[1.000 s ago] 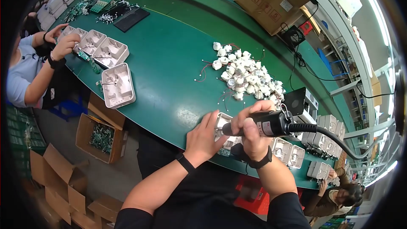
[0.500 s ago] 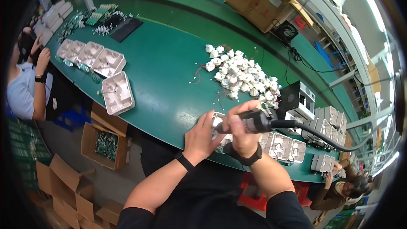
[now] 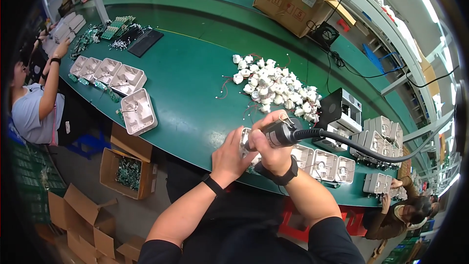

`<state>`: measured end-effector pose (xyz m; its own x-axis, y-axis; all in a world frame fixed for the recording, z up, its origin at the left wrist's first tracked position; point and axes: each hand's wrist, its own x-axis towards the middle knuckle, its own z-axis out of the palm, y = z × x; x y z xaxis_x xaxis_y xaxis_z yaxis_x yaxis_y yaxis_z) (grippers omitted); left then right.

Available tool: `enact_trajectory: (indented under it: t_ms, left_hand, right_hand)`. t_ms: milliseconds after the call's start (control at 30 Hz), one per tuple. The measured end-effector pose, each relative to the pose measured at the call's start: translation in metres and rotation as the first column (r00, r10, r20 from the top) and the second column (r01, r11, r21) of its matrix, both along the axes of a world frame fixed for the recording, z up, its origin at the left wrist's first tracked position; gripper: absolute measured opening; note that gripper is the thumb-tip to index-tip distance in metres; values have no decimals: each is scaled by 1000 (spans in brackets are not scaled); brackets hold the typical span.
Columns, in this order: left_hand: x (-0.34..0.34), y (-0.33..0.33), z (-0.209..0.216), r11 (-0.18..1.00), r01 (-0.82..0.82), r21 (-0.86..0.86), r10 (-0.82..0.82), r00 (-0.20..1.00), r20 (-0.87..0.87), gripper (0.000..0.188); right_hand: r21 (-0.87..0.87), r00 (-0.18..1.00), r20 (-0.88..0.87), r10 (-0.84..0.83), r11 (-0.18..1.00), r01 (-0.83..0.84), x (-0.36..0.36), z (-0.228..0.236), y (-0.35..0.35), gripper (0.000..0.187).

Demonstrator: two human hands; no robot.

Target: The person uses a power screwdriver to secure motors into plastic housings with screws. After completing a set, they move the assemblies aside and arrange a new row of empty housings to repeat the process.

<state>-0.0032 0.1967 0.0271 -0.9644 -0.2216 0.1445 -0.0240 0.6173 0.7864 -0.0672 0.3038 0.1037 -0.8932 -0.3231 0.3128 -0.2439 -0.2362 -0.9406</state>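
Note:
My right hand (image 3: pixel 274 155) is wrapped around a black corded electric screwdriver (image 3: pixel 280 134), tilted with its tip end toward my left hand. Beneath it, a white plastic housing (image 3: pixel 244 136) lies on the green bench, mostly covered by my hands. My left hand (image 3: pixel 228 157) grips this housing from its left side, thumb reaching across toward the tool. The tool's tip is hidden. Just beyond is a pile of small white parts (image 3: pixel 273 87) with red wires. More open white housings (image 3: pixel 324 165) stand in a row to the right of my hands.
Another row of white housings (image 3: pixel 128 79) with small green circuit boards lies to the left, one housing (image 3: pixel 138 112) nearest me. A printer-like device (image 3: pixel 344 110) stands at right. Co-workers sit at both ends. Cardboard boxes (image 3: pixel 128 173) are on the floor. The tool's cable runs off right.
The screwdriver has tipped, its cord end shifting left and slightly nearer me. My left hand stays on the housing. The person at left has reached farther away, and the whole view has shifted slightly.

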Motion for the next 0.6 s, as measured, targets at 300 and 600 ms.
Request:
enact_trajectory:
  t_ms: [300, 600]
  left_hand:
    - [-5, 0, 4, 990, 82, -117, -80, 997, 23, 67]
    - [3, 15, 21, 996, 49, -73, -46, 998, 41, 68]
  right_hand:
    - [164, 951, -300, 73, 986, -24, -8, 10, -2, 40]
    - [-293, 972, -146, -185, 947, 136, 19, 122, 108, 31]
